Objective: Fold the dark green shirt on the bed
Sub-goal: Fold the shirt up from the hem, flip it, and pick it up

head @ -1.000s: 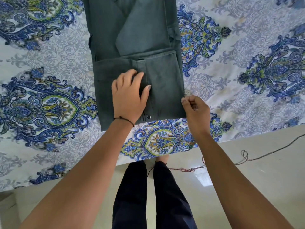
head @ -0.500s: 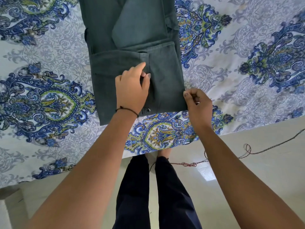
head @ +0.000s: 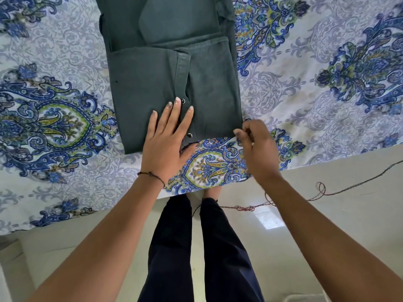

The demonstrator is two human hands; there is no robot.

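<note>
Left hand [head: 168, 138]: flat and spread, palm down on the near part of the dark green shirt [head: 152, 88], fingers [head: 174, 110] along the button placket; pressing, not gripping.
Snap button [head: 190, 135]: just right of the left hand, near the shirt's near edge.
Shirt position: on the bed [head: 305, 94], directly ahead of both hands, reaching out of frame at the top.
Long axis: runs away from the person, near edge square to them; the far end is cut off, so collar or hem direction cannot be told.
Right hand [head: 256, 144]: curled, fingertips pinched at the near right corner of the shirt.
Nearer hand: both at the near edge; the left lies further onto the cloth.
Judgement: next fold likely carries the near end forward along the long axis.
</note>
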